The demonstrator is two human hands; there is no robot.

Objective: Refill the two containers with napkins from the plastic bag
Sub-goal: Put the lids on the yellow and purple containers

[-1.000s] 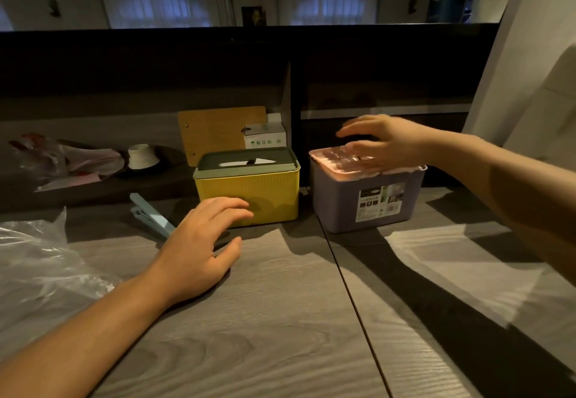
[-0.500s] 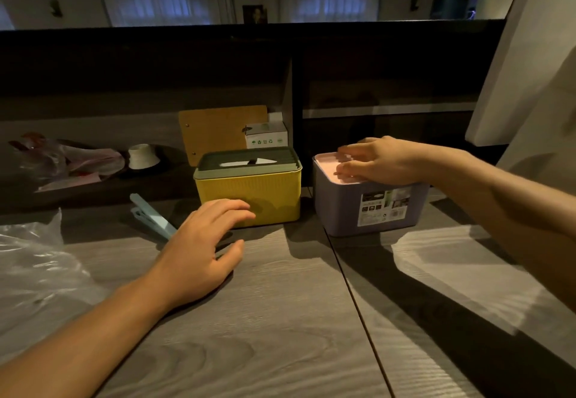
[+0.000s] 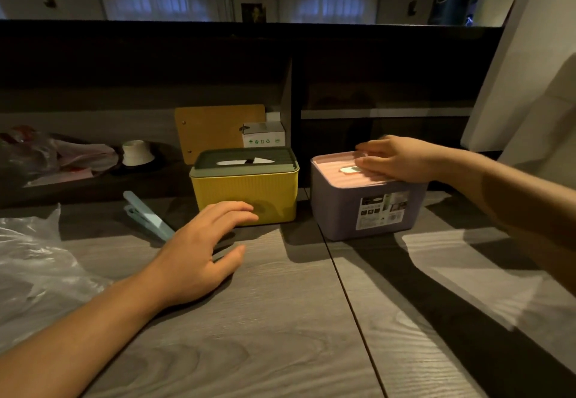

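Two napkin containers stand side by side at the back of the table. The yellow container has a dark green lid with a white napkin showing in its slot. The purple container to its right has a pink lid with a slot. My right hand lies flat on that pink lid, fingers straight. My left hand rests on the table just in front of the yellow container, fingers relaxed, holding nothing. The clear plastic bag lies crumpled at the left edge.
A light blue clip lies left of the yellow container. Behind on a ledge are a brown board, a small white box, a white cup and a pink bag. A white cushion stands at the right.
My right hand came down from above the purple container onto its pink lid and now lies flat on it. My left hand stays in place on the table.
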